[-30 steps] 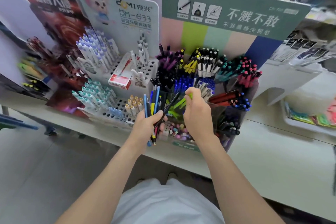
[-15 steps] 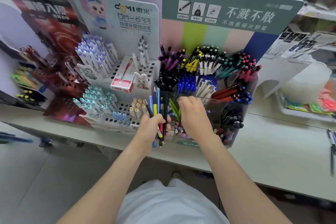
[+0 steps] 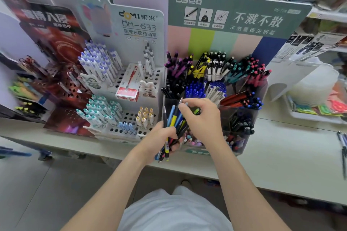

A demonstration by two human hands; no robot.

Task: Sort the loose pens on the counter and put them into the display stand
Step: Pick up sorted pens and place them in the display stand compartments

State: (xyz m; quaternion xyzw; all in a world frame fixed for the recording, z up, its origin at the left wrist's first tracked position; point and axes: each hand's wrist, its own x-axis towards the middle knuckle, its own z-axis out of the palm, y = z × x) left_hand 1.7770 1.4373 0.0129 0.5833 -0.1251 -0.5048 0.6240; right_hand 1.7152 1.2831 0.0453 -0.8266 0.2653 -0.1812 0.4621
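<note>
My left hand point(image 3: 159, 138) grips a bundle of pens point(image 3: 173, 120), blue, yellow and black, held upright in front of the display stand point(image 3: 244, 148). My right hand point(image 3: 201, 120) reaches over the bundle and pinches the top of one pen between thumb and forefinger. The clear acrylic stand has several compartments packed with purple, yellow, white, teal, red, blue and black pens under a green header card point(image 3: 234, 13).
A white pegged pen display point(image 3: 131, 84) with a red pen box point(image 3: 129, 85) stands to the left, and a dark red display point(image 3: 56, 80) beyond it. Loose pens point(image 3: 342, 148) lie on the counter point(image 3: 281, 155) at far right. A tray of coloured items point(image 3: 317, 107) sits behind.
My right hand has drawn back from the stand's front compartment to the top of the bundle in my left hand and now pinches a pen there. The view has shifted slightly.
</note>
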